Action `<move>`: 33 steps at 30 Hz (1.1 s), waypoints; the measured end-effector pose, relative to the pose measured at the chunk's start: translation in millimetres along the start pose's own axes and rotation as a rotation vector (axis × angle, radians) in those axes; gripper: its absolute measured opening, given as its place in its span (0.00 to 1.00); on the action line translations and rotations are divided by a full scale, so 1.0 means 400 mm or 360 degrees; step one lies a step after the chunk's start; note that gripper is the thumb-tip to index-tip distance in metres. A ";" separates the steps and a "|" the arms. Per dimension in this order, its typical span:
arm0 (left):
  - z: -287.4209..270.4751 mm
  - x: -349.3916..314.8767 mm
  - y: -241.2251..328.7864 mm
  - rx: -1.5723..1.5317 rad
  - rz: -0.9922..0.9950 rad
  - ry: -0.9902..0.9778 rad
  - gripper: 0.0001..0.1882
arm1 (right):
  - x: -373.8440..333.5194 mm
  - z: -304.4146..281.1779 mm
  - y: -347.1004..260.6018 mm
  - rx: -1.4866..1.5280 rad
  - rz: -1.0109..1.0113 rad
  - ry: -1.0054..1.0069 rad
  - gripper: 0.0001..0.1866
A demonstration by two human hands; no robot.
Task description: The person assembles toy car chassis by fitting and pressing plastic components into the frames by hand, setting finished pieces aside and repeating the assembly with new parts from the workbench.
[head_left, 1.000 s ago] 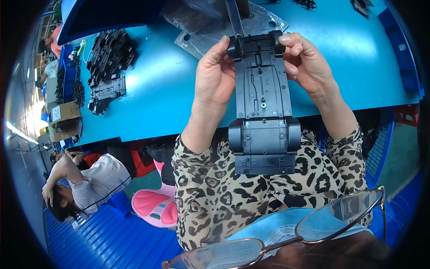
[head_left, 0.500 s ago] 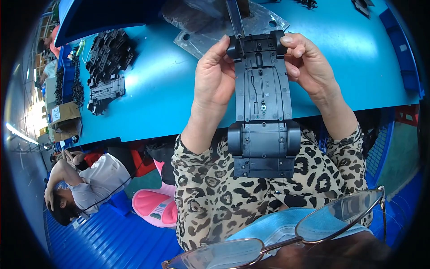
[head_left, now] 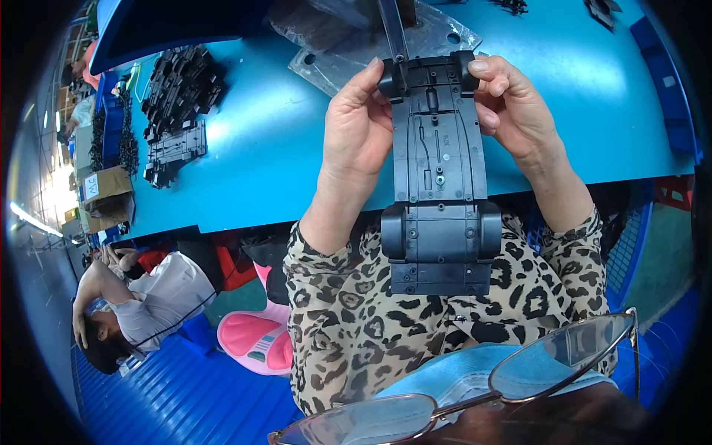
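A long black plastic toy car chassis (head_left: 437,159) spans the space between my two hands, its detailed face showing and its near end over my lap. My left hand (head_left: 359,122) grips the far left wheel housing, thumb on top. On the far right housing, the thumb and bent fingers of my right hand (head_left: 515,104) are closed. A slim metal rod (head_left: 393,31) reaches down from above, its tip at the chassis's far left corner beside my left thumb. The undersides of my fingers on the left are hidden.
Stacked black chassis parts (head_left: 182,93) lie on the blue table (head_left: 274,159) to the left. A metal plate (head_left: 322,70) under clear plastic sits behind the work. A cardboard box (head_left: 107,194) stands at far left, blue bins (head_left: 660,78) at right. Another person (head_left: 148,297) sits at left.
The chassis has shifted very slightly to the right, with both hands keeping the same hold. The rod's tip stays at the same corner.
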State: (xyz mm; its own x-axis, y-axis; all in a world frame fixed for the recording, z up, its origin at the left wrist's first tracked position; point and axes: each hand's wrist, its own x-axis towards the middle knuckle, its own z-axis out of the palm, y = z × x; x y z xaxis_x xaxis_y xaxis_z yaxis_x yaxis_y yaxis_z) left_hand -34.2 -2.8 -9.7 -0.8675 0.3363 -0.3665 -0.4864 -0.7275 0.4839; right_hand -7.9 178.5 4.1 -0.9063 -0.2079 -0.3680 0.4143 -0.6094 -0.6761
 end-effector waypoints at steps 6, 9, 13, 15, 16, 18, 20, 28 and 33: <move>0.005 -0.002 0.000 0.0034 0.0024 -0.0010 0.04 | 0.002 -0.007 0.003 0.0043 -0.0020 -0.0034 0.15; 0.005 -0.002 -0.001 0.0021 0.0022 0.0004 0.05 | 0.002 -0.010 0.004 0.0044 -0.0027 -0.0054 0.14; 0.007 -0.005 -0.002 0.0018 0.0040 -0.0009 0.05 | 0.003 -0.022 0.005 0.0071 -0.0026 -0.0139 0.13; 0.007 -0.003 -0.001 0.0032 0.0045 -0.0013 0.05 | 0.003 -0.021 0.005 0.0075 -0.0037 -0.0136 0.12; 0.009 -0.003 0.000 0.0011 0.0009 -0.0012 0.05 | 0.002 -0.019 0.006 0.0078 -0.0048 -0.0134 0.12; 0.008 -0.001 0.000 -0.0011 -0.0029 -0.0009 0.05 | 0.001 -0.013 0.005 0.0083 -0.0057 -0.0115 0.11; 0.003 0.003 0.000 -0.0021 -0.0038 0.0039 0.05 | 0.001 -0.011 0.005 0.0086 -0.0064 -0.0099 0.11; 0.007 -0.001 0.003 0.0011 -0.0011 0.0011 0.05 | 0.004 -0.015 0.005 0.0098 -0.0057 -0.0137 0.11; 0.012 -0.003 0.003 0.0011 -0.0009 0.0024 0.05 | 0.002 -0.011 0.003 0.0091 -0.0044 -0.0098 0.12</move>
State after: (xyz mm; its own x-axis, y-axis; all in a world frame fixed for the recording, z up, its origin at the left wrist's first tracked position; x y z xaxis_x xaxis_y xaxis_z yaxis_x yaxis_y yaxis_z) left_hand -34.1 -1.2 -4.9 -0.8632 0.3310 -0.3812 -0.4919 -0.7214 0.4874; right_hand -7.8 181.0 0.2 -0.9214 -0.2364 -0.3085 0.3854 -0.6577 -0.6472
